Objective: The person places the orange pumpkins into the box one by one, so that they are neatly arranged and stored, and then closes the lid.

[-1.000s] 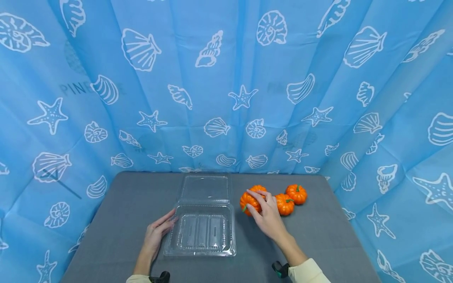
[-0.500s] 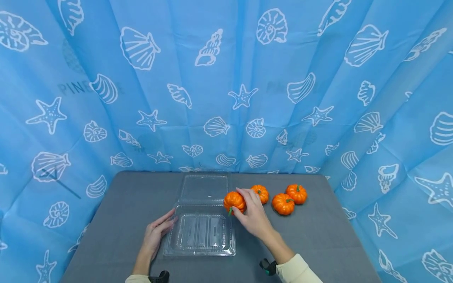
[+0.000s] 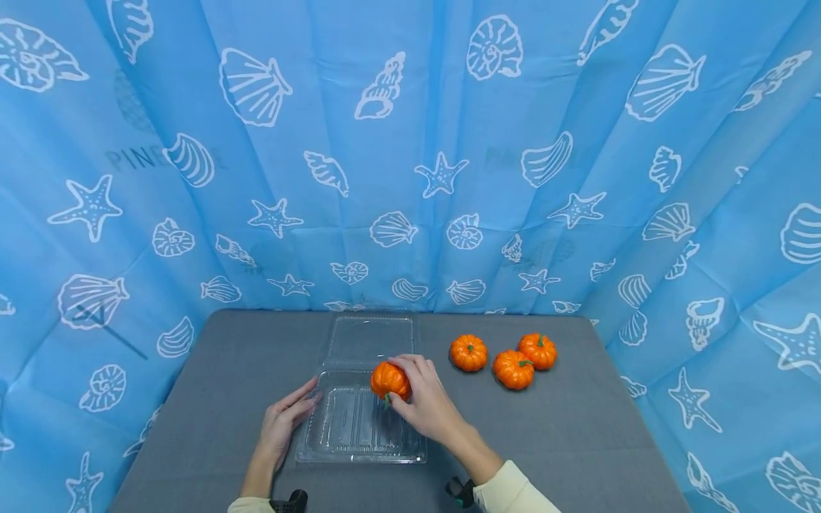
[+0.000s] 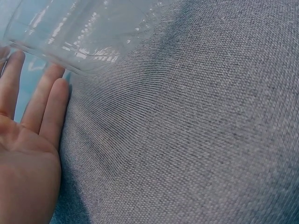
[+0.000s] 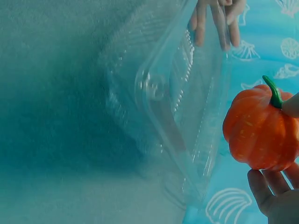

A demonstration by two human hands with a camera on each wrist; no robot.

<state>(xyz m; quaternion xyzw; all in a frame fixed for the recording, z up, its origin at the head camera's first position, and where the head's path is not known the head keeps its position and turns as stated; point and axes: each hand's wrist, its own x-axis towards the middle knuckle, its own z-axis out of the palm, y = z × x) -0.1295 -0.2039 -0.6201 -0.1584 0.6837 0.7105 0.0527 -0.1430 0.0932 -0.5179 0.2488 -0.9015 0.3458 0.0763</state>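
Observation:
Between the thumb and fingers of my right hand (image 3: 431,405) is a small orange pumpkin (image 3: 388,379) with a green stem, held above the right part of a clear plastic clamshell container (image 3: 340,452). The right wrist view shows this pumpkin (image 5: 257,130) raised over the table beside the container wall, thumb by the stem and fingers on the opposite side. My left hand (image 3: 279,429) rests at the container's left edge. Seen in the left wrist view, its fingers (image 4: 55,109) are straight and touch the clear rim.
The container's lid (image 3: 373,340) lies folded back behind it. To the right sit a single pumpkin (image 3: 468,353) and a pair, one nearer (image 3: 512,370) and one farther (image 3: 537,350). A grey cloth (image 3: 558,434) covers the table, and a blue shell-patterned curtain (image 3: 410,178) hangs behind.
My right hand has carried the pumpkin leftward, away from the other pumpkins and over the container. The left hand has stayed at the container's edge.

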